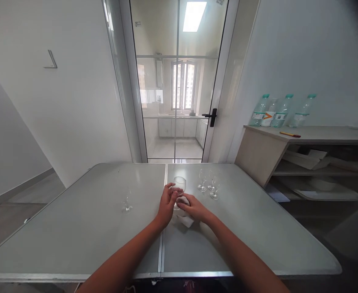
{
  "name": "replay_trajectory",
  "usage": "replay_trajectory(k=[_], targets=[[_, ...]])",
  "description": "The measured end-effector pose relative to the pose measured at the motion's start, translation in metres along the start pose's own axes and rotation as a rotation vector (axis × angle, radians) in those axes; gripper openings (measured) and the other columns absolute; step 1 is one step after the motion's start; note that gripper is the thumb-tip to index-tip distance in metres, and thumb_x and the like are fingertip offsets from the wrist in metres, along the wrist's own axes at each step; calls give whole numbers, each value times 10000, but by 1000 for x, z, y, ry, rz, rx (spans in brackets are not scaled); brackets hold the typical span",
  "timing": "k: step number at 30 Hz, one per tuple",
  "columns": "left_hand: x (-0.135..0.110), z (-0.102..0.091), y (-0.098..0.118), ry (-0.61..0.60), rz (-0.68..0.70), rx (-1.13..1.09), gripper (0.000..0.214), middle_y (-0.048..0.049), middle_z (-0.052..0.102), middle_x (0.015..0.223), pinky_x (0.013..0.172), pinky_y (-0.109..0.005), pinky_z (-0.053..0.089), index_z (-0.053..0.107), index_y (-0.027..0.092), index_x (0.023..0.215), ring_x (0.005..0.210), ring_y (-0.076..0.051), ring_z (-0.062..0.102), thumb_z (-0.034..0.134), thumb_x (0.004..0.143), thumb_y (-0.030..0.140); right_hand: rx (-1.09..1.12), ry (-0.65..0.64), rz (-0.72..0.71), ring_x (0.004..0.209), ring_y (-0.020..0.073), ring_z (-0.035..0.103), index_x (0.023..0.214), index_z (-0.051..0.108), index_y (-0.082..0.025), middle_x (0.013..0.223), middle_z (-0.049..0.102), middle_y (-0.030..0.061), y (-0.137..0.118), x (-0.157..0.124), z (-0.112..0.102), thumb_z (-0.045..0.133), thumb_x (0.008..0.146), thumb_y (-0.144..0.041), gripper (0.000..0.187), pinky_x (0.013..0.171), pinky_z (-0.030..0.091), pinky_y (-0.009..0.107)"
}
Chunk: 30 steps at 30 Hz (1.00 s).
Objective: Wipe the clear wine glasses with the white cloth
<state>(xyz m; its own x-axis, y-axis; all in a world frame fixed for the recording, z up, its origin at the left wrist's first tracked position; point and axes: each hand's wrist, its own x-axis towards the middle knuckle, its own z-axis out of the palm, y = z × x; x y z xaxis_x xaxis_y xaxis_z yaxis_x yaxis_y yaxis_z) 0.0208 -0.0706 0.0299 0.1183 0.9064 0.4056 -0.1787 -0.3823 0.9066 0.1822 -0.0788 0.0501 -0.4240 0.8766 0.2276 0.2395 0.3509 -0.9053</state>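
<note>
A clear stemmed wine glass (179, 182) is upright between my hands, above the middle of the table near its seam. My left hand (167, 203) is closed around the left side of the glass, fingers on its bowl. In my right hand (194, 206) is a white tissue (185, 221), pinched against the stem and lower part of the glass; its loose end hangs below my fingers. My hands partly hide the stem and foot. Several similar clear glasses (215, 192) stand to the right, and another glass (127, 205) stands to the left.
The grey folding table (84, 228) has a metal seam down its middle. A glass door (175, 134) with a black handle is behind it. At the right, a shelf unit (261, 150) carries several plastic bottles (284, 110) and a yellow-red pen-like object (289, 134).
</note>
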Motion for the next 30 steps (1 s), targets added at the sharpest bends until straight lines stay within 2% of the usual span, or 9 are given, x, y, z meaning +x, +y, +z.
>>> replay_trajectory(k=[3, 5, 8, 12, 16, 19, 21, 24, 30], targets=[[3, -5, 3, 81, 61, 94, 406, -111, 693, 1151, 942, -400, 553, 430, 225, 1290, 1048, -223, 712, 506, 992, 490, 41, -112, 7, 1232, 230, 539, 1293, 602, -222, 1302, 623, 56, -11, -5, -7, 468, 864, -211, 450, 1062, 411, 351], [3, -10, 3, 114, 104, 257, 401, -103, 683, 1164, 869, -361, 568, 420, 233, 1304, 955, -193, 721, 517, 992, 466, 46, -79, -4, 1156, 204, 561, 1337, 545, -237, 1250, 625, 39, -10, -6, -6, 439, 849, -172, 503, 1025, 431, 330], [3, -18, 1, 127, 221, 545, 416, -80, 679, 1172, 758, -309, 562, 425, 247, 1310, 790, -140, 691, 578, 964, 420, 64, 140, -34, 877, 170, 579, 1298, 494, -240, 1025, 629, 6, 2, -2, -2, 518, 851, -222, 447, 816, 483, 276], [7, -27, 1, 81, 379, 796, 427, -52, 685, 1153, 696, -267, 549, 440, 245, 1291, 750, -118, 685, 622, 934, 390, -33, 334, -119, 743, 164, 528, 932, 582, -214, 820, 576, -14, 12, 2, -8, 644, 866, -356, 168, 698, 441, 264], [13, -35, 4, 51, 461, 954, 415, -48, 703, 1124, 640, -243, 527, 468, 237, 1277, 749, -123, 700, 627, 930, 401, -285, 587, -196, 692, 153, 484, 721, 535, -208, 747, 537, -13, 7, -2, -23, 623, 911, -436, 310, 679, 400, 272], [15, -37, 4, 22, 469, 1012, 422, -49, 719, 1111, 602, -234, 508, 491, 233, 1278, 719, -121, 699, 625, 930, 430, -382, 858, -125, 564, 125, 339, 670, 437, -224, 583, 369, -67, 5, -5, -30, 596, 930, -473, 393, 578, 319, 259], [15, -37, 3, -20, 465, 1037, 430, -45, 731, 1088, 584, -232, 494, 514, 230, 1270, 693, -119, 698, 628, 925, 460, -364, 956, -91, 550, 122, 291, 695, 426, -231, 565, 323, -80, 6, -6, -32, 584, 936, -496, 392, 552, 287, 256], [13, -35, -1, -61, 468, 1061, 442, -43, 749, 1057, 572, -235, 479, 550, 224, 1260, 648, -115, 696, 632, 918, 492, -316, 902, -129, 575, 121, 317, 705, 439, -225, 601, 357, -68, 7, -5, -31, 613, 919, -497, 387, 566, 291, 255], [7, -35, -10, -104, 459, 1066, 463, -58, 779, 967, 600, -254, 495, 620, 210, 1232, 594, -128, 682, 655, 885, 514, -133, 455, -230, 665, 142, 419, 859, 480, -230, 731, 457, -39, 4, -8, -30, 585, 943, -431, 242, 646, 359, 267]])
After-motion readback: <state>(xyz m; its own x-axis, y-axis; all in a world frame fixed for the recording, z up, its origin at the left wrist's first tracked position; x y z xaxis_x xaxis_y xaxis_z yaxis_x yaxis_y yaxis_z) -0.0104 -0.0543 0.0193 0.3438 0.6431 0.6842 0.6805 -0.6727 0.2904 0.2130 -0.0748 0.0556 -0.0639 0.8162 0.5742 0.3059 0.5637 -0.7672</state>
